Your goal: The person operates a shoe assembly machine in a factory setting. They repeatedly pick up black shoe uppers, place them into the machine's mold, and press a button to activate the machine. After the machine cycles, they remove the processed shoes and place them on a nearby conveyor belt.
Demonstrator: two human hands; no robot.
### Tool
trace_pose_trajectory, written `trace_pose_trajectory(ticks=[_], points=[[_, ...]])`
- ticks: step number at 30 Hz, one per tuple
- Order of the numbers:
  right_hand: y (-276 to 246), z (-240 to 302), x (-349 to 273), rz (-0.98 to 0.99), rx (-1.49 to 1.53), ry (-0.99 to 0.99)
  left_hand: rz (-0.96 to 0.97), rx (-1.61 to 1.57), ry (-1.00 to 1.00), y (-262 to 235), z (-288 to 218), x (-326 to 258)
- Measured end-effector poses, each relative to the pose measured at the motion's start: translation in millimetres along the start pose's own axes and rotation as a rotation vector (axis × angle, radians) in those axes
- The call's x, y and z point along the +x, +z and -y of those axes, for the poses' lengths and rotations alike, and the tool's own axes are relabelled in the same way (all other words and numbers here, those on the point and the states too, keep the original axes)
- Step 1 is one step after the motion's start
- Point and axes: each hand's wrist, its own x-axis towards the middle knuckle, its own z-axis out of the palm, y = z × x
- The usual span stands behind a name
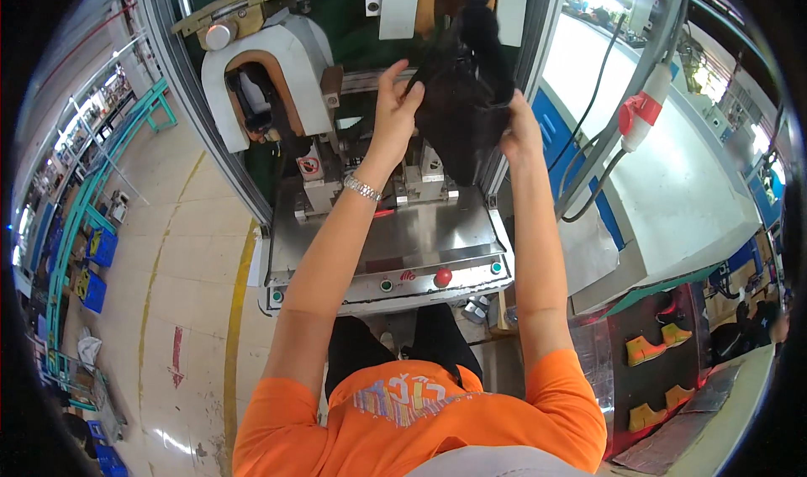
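A black piece that looks like a boot upper (466, 99) is before me at the machine's right-hand station, its outline smeared by motion. My right hand (523, 128) grips its right edge, with the fingertips partly hidden behind it. At its left edge is my left hand (395, 111), thumb and forefinger apart with nothing visible between them; the thumb tip is at or very near the black material. Left of my hands, the left station's white U-shaped mould (315, 44) has a brown lining and surrounds a dark piece, perhaps another upper (256, 99).
Below my hands is the machine's metal table (378, 242), with a red button (443, 277) and green buttons along its front. A second white mould (398, 6) hangs above. Cables and a red-and-white plug (643, 111) are on the right. Yellow shoe-shaped forms (646, 351) lie lower right.
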Motion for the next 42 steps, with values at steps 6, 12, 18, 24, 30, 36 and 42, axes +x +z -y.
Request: trace_pose_trajectory(ticks=[6,12,18,24,30,36,42], points=[[-21,-29,9,0.029,-0.023,-0.022,-0.007,0.042,-0.032,-5,33,3],[-46,-66,-36,0.207,0.180,0.246,-0.230,0.760,0.273,-5,21,-44],[-75,-122,-81,0.406,0.382,0.432,0.284,1.168,0.612,50,-57,-80],[-9,-94,-99,0.202,0.529,0.292,0.383,1.424,0.365,63,-61,-96],[-41,-125,-43,0.120,0.446,0.231,0.337,1.499,0.355,59,-18,-108],[-61,-142,-32,0.065,0.397,0.226,0.287,1.318,0.264,57,-21,-113],[-77,-153,-30,0.025,0.362,0.228,0.250,1.203,0.235,62,-15,-114]])
